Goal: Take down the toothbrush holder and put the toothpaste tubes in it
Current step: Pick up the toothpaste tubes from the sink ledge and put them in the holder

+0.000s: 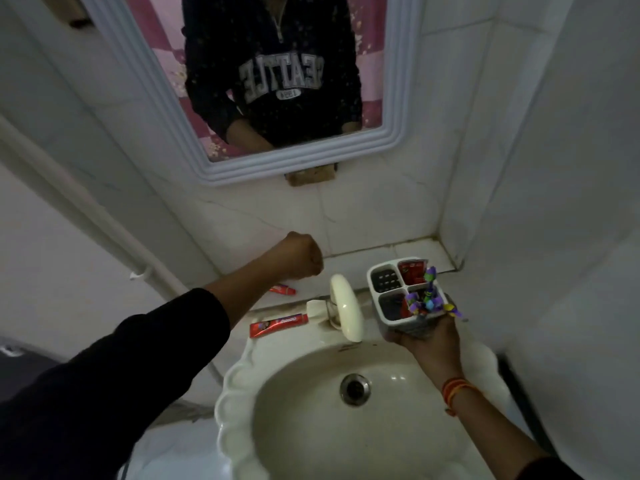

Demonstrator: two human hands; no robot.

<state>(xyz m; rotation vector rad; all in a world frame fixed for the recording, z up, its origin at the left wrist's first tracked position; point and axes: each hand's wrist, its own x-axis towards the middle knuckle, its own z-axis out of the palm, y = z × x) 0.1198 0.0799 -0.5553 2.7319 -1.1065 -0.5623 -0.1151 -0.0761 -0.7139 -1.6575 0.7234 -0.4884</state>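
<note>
My right hand grips a white toothbrush holder from below, above the sink's right rim. The holder has four compartments; one holds a red toothpaste tube, another holds purple toothbrushes. My left hand is a closed fist with nothing visible in it, held over the tiled ledge behind the sink. A small red toothpaste tube lies on the ledge just below that fist. A larger red toothpaste tube lies on the sink's back left rim.
A cream sink with a metal drain fills the lower middle. A white tap stands at its back, between the tubes and the holder. A framed mirror hangs above. Tiled walls close in on both sides.
</note>
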